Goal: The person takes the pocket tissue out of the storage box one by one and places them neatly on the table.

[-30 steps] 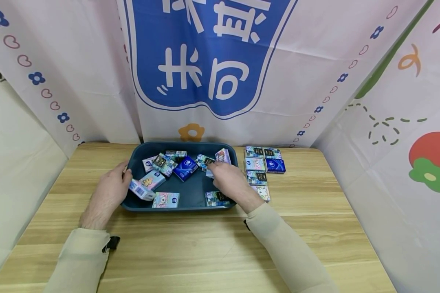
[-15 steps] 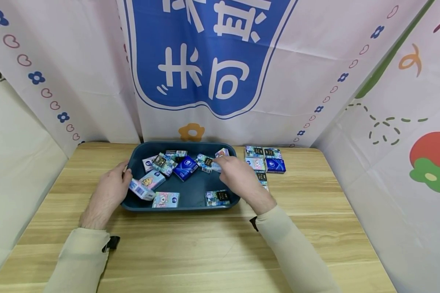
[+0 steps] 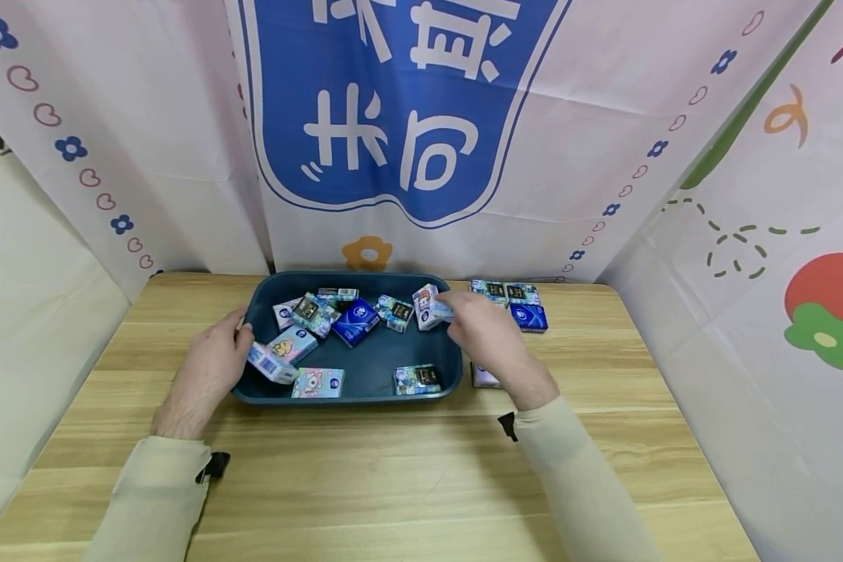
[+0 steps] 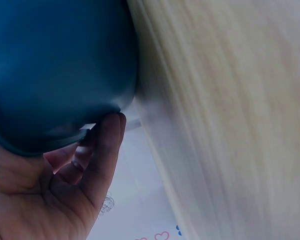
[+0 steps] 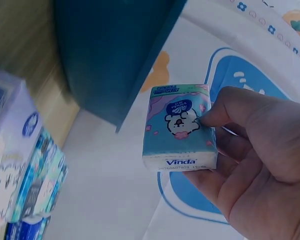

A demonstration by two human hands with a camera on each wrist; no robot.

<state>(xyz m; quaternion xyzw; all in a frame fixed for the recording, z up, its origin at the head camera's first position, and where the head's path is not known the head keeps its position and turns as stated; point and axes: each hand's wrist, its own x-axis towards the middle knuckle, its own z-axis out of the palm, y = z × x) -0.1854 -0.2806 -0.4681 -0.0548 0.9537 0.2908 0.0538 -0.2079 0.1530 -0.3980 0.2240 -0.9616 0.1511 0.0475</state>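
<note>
My right hand [image 3: 488, 336] pinches a light-blue pack of pocket tissues [image 5: 177, 130] with a cartoon dog and "Vinda" print, above the right rim of the dark teal plastic basin [image 3: 365, 401]. Thumb on top and fingers below hold it in the right wrist view. At the basin's left end my left hand [image 3: 207, 367] grips the rim, its fingers against the outer wall [image 4: 60, 75] in the left wrist view. Inside lie several tissue packs, among them a dark blue one [image 3: 355, 322], a floral one [image 3: 416, 380] and a tilted white-and-purple one [image 3: 425, 306].
On the wooden table [image 3: 421, 484], right of the basin, several tissue packs lie in rows, including a dark blue one [image 3: 529, 318] and a lilac one [image 3: 485, 377]. My right hand hides some of them. A printed cloth backdrop [image 3: 421, 242] hangs behind the table.
My right hand has lifted the light-blue tissue pack from the basin's right part and carried it rightward to the rim. The left hand stays on the basin's left end.
</note>
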